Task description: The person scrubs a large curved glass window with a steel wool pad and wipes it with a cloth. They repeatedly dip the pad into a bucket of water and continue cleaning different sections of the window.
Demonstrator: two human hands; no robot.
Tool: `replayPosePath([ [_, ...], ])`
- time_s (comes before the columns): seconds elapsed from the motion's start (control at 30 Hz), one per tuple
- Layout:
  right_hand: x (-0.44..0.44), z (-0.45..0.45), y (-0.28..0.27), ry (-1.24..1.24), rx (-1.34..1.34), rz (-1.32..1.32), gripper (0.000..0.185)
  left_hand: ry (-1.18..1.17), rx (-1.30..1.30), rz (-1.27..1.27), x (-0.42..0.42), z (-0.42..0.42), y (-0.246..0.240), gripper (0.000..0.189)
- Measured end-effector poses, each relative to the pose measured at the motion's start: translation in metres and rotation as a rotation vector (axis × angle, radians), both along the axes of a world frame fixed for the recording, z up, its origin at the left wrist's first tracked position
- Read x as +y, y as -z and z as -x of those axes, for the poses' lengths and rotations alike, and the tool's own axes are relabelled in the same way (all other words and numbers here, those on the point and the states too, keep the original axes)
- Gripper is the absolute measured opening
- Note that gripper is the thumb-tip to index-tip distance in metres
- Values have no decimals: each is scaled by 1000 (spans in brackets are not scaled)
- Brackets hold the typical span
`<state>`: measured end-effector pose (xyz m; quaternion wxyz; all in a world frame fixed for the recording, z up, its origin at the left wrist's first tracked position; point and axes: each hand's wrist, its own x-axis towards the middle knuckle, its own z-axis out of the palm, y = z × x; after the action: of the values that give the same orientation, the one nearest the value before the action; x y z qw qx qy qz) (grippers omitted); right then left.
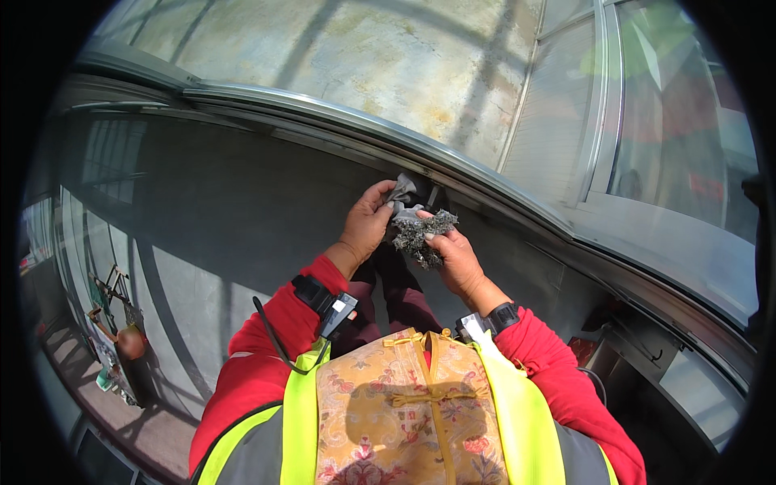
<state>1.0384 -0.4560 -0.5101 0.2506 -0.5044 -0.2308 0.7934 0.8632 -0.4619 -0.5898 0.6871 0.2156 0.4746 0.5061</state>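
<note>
My left hand (pixel 368 222) pinches a crumpled grey cloth (pixel 401 189) between thumb and fingers. Close beside it, my right hand (pixel 451 251) grips a frayed metal-wool scouring pad (pixel 418 237), dark and silvery with loose curls. A lower fold of the cloth hangs between the two hands, next to the pad. I cannot tell whether the right fingers also hold that fold. Both hands are in front of my body, above the grey floor (pixel 260 200) and near a long metal frame rail (pixel 364 121).
Beyond the rail lies a pale, stained surface (pixel 400 60) crossed by bar shadows. Metal-framed glass panels (pixel 667 121) stand at right. At left, a small wooden stool or chair (pixel 115 284) and a reddish-brown round object (pixel 131 342) are on the floor. A dark hook (pixel 656 354) is at lower right.
</note>
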Motion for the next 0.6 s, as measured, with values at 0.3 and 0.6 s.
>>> replayPosePath([
  [0.3, -6, 64, -22, -185, 61, 106, 47, 206, 509, -140, -52, 48, -50, 60],
  [0.6, 7, 40, -11, -69, -382, -124, 23, 178, -319, 20, -61, 127, -85, 51],
])
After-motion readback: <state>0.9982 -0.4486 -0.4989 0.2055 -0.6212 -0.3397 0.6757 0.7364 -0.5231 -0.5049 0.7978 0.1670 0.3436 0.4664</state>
